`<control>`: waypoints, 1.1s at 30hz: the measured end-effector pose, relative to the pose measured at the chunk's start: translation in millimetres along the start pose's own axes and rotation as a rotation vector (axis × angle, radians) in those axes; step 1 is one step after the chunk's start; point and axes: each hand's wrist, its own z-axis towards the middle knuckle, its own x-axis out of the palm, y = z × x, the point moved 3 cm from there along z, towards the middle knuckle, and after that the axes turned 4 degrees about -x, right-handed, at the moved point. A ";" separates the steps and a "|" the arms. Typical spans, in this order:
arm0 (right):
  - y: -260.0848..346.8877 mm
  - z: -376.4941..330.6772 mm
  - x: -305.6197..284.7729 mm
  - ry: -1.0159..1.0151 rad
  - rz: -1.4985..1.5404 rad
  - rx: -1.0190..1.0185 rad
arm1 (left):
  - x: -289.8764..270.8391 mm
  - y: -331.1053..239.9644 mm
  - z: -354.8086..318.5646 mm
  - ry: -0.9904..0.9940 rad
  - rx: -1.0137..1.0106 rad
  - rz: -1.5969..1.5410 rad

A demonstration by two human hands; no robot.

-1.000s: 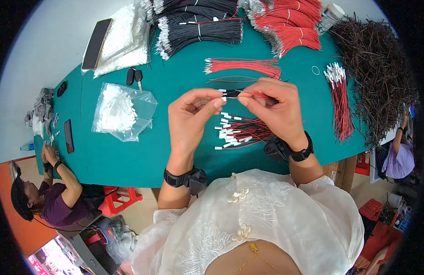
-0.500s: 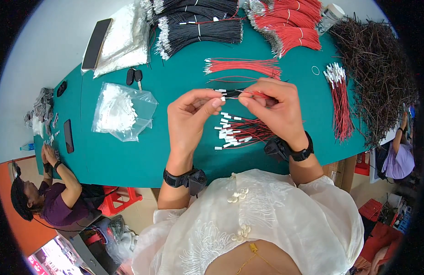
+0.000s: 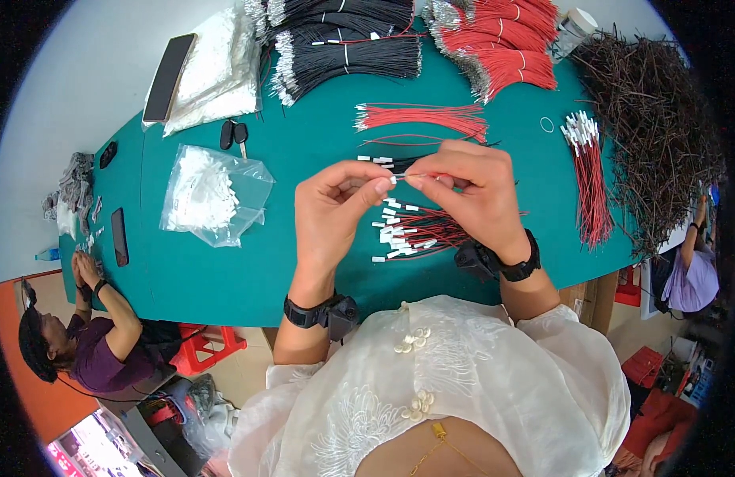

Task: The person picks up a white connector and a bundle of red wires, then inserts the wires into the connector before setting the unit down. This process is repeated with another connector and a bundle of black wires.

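Observation:
My left hand (image 3: 329, 208) is closed, with a small white plastic connector (image 3: 394, 180) pinched between thumb and forefinger. Facing it, my right hand (image 3: 480, 191) pinches a thin wire (image 3: 410, 176) close to the connector; whether its tip sits inside the housing is too small to tell. Below the hands lies a pile of red and black wires with white connectors (image 3: 399, 234). Black wires with white connectors (image 3: 375, 161) lie partly hidden behind my fingers. Beyond them rests a loose bundle of red wires (image 3: 423, 117) on the green table (image 3: 224, 286).
Thick black wire bundles (image 3: 352, 57) and red ones (image 3: 510, 67) line the back. At left are a bag of white connectors (image 3: 201, 195), keys (image 3: 234, 135) and phones (image 3: 169, 78). Finished-looking red-black wires (image 3: 594, 191) and a dark tangled heap (image 3: 649, 135) lie right. A person (image 3: 105, 334) sits left.
My two hands have come closer together. The right fingertips moved slightly left toward the connector, and the left hand shifted a little right and down with it.

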 end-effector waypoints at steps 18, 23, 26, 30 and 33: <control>-6.8 -3.1 9.2 0.003 0.041 0.135 | 2.6 5.0 -1.0 -0.018 -0.025 0.012; -9.7 1.7 1.3 0.225 -0.019 0.140 | 0.4 6.2 4.0 -0.010 -0.030 -0.109; -15.0 -4.4 -22.5 0.294 -0.211 0.188 | -11.5 15.3 8.8 -0.056 -0.037 0.120; -28.1 -15.0 -53.3 0.203 -0.507 0.145 | -9.7 48.9 3.6 0.040 0.029 0.609; -26.8 -16.7 -59.5 0.104 -0.541 0.200 | -4.4 47.5 6.9 0.074 0.100 0.718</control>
